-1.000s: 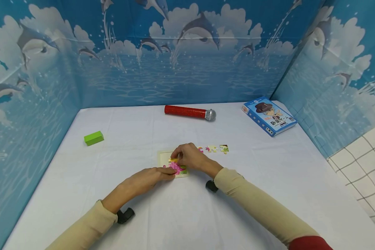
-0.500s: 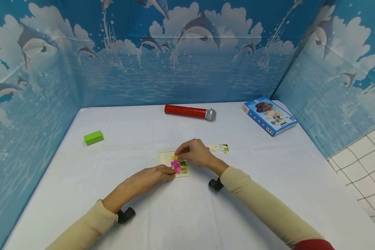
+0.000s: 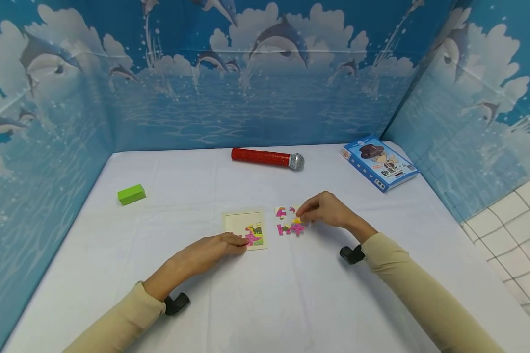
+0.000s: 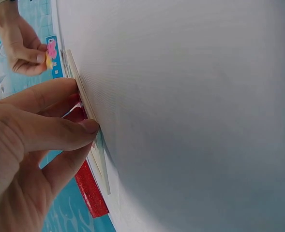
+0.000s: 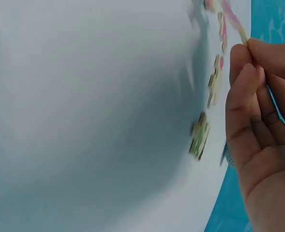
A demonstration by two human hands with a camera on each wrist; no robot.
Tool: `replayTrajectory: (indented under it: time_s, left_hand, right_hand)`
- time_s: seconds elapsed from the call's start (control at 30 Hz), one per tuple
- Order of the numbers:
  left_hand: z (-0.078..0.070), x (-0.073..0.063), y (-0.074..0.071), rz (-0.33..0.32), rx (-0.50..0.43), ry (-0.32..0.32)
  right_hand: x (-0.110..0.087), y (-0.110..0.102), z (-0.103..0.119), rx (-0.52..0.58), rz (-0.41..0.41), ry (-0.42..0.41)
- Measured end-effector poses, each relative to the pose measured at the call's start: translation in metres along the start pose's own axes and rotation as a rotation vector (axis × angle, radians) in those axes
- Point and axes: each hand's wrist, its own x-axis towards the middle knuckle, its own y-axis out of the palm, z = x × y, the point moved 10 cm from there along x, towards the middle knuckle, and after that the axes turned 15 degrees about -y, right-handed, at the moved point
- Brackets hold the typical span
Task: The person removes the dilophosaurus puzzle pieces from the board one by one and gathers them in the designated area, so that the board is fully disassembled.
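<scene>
My left hand (image 3: pixel 214 245) lies at the front left of a pale square puzzle tray (image 3: pixel 242 218), its fingertips on the pink puzzle pieces (image 3: pixel 257 236) at the tray's lower right. In the left wrist view its thumb (image 4: pixel 67 131) holds the near edge of the tray. To the right, my right hand (image 3: pixel 327 210) pinches a pink-and-yellow puzzle piece (image 3: pixel 298 220) between thumb and fingertips, just above the tablecloth. Whether several pieces hang joined there, I cannot tell. Loose pieces lie beside it, among them a pink one (image 3: pixel 280 213) and a green-brown one (image 5: pixel 199 137).
A red microphone (image 3: pixel 260 157) lies at the back of the white cloth (image 3: pixel 247 304). The blue box (image 3: pixel 382 164) is at the back right, a green block (image 3: pixel 131 194) at the left. Dolphin-print curtains (image 3: pixel 247 113) surround the table.
My right hand has lifted off the tray and moved right, carrying pink-and-yellow puzzle material out of it. More bare tray shows now. The left hand has stayed in place.
</scene>
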Motion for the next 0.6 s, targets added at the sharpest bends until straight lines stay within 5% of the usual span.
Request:
replayTrajectory:
  time_s: [0.6]
  left_hand:
    - [0.0,-0.001,-0.001,-0.016,-0.013,0.01]
  right_hand:
    - [-0.008,-0.005,-0.019,-0.106,-0.062,0.035]
